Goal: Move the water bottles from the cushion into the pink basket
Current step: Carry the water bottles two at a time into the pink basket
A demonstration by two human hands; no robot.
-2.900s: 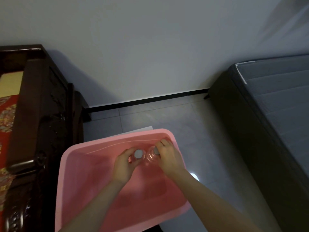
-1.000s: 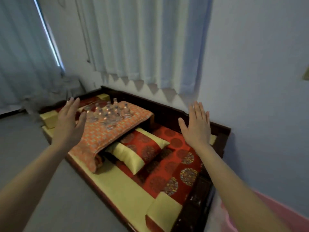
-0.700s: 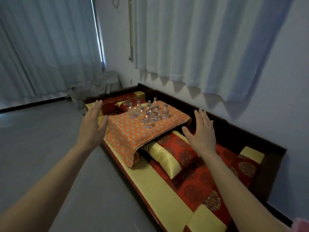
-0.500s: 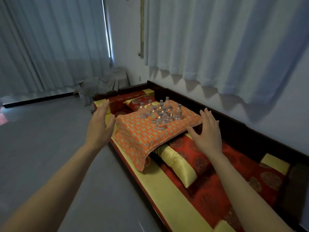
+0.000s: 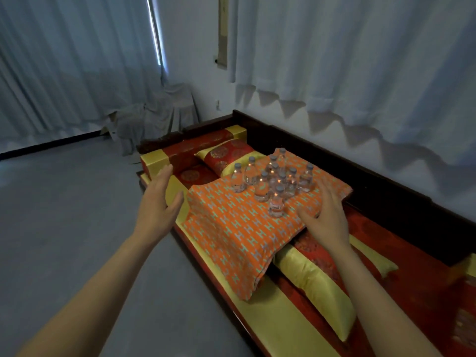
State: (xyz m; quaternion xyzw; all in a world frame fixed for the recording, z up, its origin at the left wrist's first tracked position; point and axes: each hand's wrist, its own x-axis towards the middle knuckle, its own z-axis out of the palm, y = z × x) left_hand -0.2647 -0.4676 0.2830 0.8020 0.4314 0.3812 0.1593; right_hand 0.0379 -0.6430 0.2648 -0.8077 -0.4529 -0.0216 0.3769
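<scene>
A group of small clear water bottles (image 5: 273, 180) stands upright on the orange patterned cushion (image 5: 239, 228), which lies on a low red and yellow daybed (image 5: 296, 320). The left hand (image 5: 158, 204) and the right hand (image 5: 325, 220) reach toward them, fingers spread wide, holding nothing. A red pillow (image 5: 226, 157) lies behind, grey curtains (image 5: 360, 60) hang above, the floor (image 5: 64, 215) is grey. Bottle labels are too small to read.

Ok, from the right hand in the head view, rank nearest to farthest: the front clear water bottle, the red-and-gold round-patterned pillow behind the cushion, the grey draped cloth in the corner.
1. Front clear water bottle, just left of the right hand.
2. Red-and-gold round-patterned pillow, behind the bottles.
3. Grey draped cloth, far corner.
</scene>
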